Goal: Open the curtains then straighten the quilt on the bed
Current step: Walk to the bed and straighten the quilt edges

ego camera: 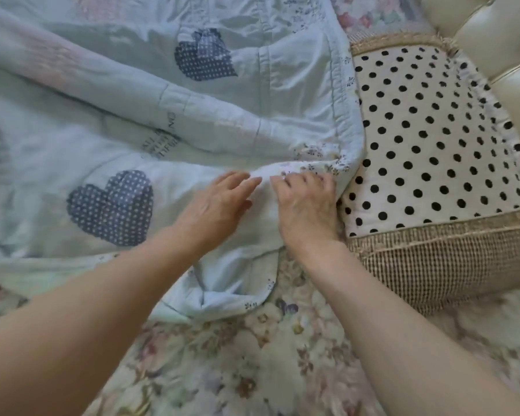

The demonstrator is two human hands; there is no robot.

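A pale blue quilt [126, 121] with dark dotted heart patches lies rumpled across the bed, with long folds running through it. Its floral-trimmed edge curls over beside the pillow. My right hand [305, 208] is closed on that folded edge, fingers curled into the fabric. Just to its left, my left hand [219, 202] rests flat on the quilt with its fingers spread, pressing the cloth and holding nothing. Both forearms reach in from the bottom of the view. No curtains are in view.
A white pillow [427, 139] with black polka dots and a woven tan border lies right of the quilt edge. A cream tufted headboard [493, 34] stands at the top right. The floral bedsheet [252, 361] shows below the quilt.
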